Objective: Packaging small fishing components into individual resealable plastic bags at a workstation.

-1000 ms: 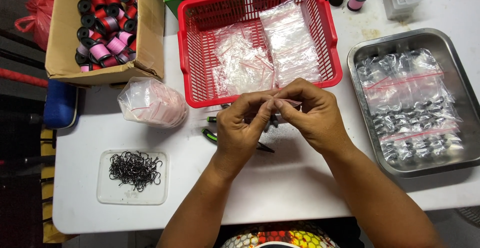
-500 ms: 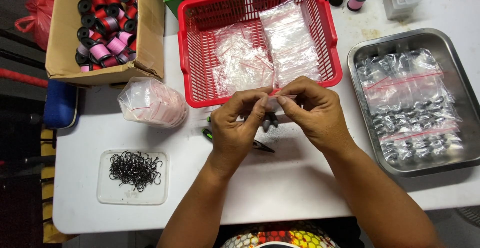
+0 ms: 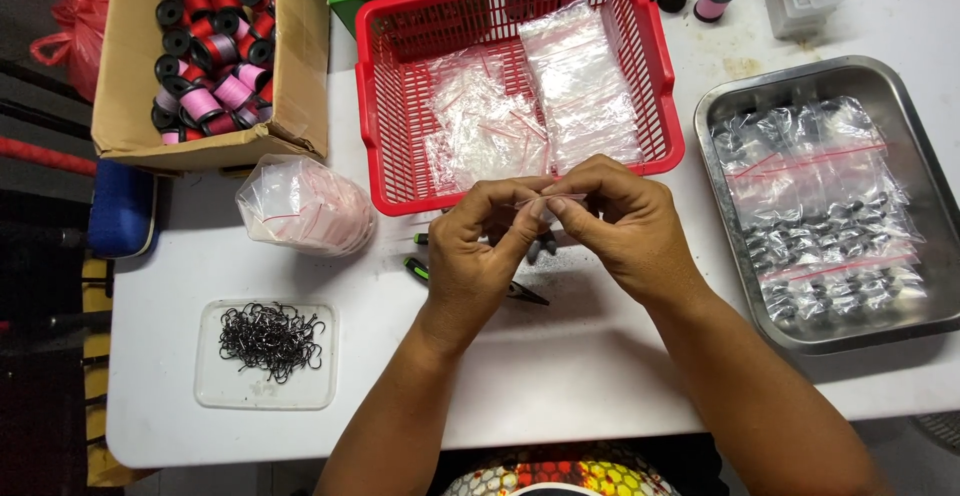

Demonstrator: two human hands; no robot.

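Seen from above, a person's two hands meet over a white desk [image 3: 560, 376], just in front of a red plastic basket [image 3: 660, 96]. The left hand [image 3: 478, 256] and the right hand [image 3: 620, 226] both have thumb and fingertips pressed together, pinching the top edge of a small clear zip bag [image 3: 548, 201] held between them. Dark pieces hang at the bag's bottom, partly hidden by the fingers.

The bag looks thin, soft and slippery — probably light, with its weight sagging low. The stiffer sealing strip along the top seems the surest place to hold it.

Green-handled pliers [image 3: 470, 278] lie on the desk under the hands. To the left sit a clear tray of dark hooks [image 3: 268, 341] and a bundle of empty bags [image 3: 305, 206]. A metal tray [image 3: 905, 331] of filled bags lies to the right — a cardboard box [image 3: 125, 106] of thread spools at far left.
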